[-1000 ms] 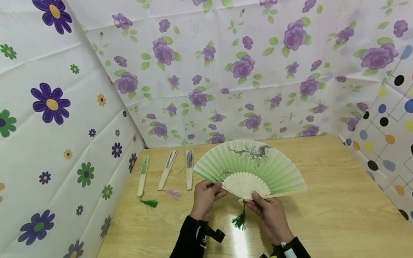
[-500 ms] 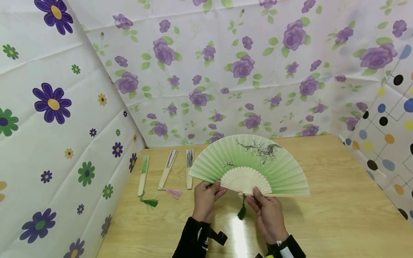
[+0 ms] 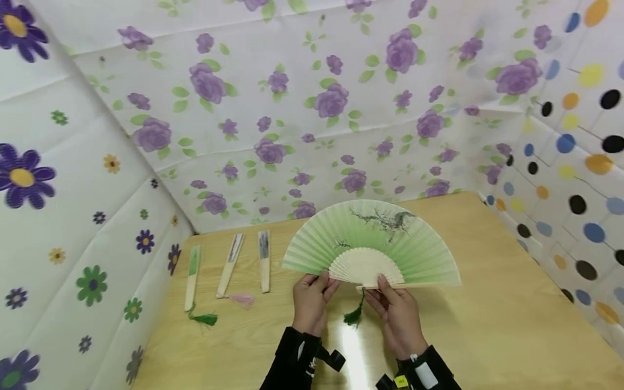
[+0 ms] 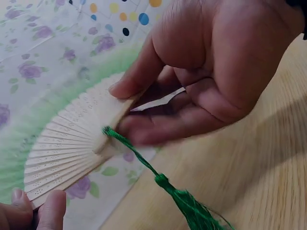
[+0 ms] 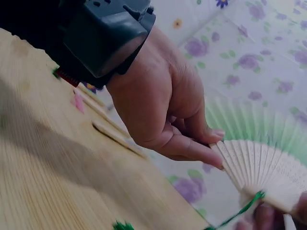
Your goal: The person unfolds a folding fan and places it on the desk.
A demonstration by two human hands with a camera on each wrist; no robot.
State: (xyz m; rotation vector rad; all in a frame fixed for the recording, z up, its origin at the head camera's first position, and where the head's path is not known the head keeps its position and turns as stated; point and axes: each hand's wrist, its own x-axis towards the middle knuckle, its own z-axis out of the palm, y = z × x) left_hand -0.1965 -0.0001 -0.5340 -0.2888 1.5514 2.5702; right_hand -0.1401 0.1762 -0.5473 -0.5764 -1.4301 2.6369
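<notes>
A green folding fan is spread wide above the table, with a dark blossom branch printed on its leaf and pale pierced ribs. My left hand pinches its left outer rib between thumb and fingers. Near the pivot, my right hand grips the right guard rib, thumb on the front. A dark green tassel dangles from the pivot between the hands. The left wrist view shows the right thumb flat on the ribs and the tassel hanging close by.
On the wooden table, three folded fans lie at left: one green with a green tassel, one pale with a pink tassel, and one grey-printed. Flowered sheets stand behind and left; a dotted sheet stands right.
The fan has opened slightly wider and levelled out since a second ago, both hands keeping hold. Its tassel swings. The head view has shifted right.
</notes>
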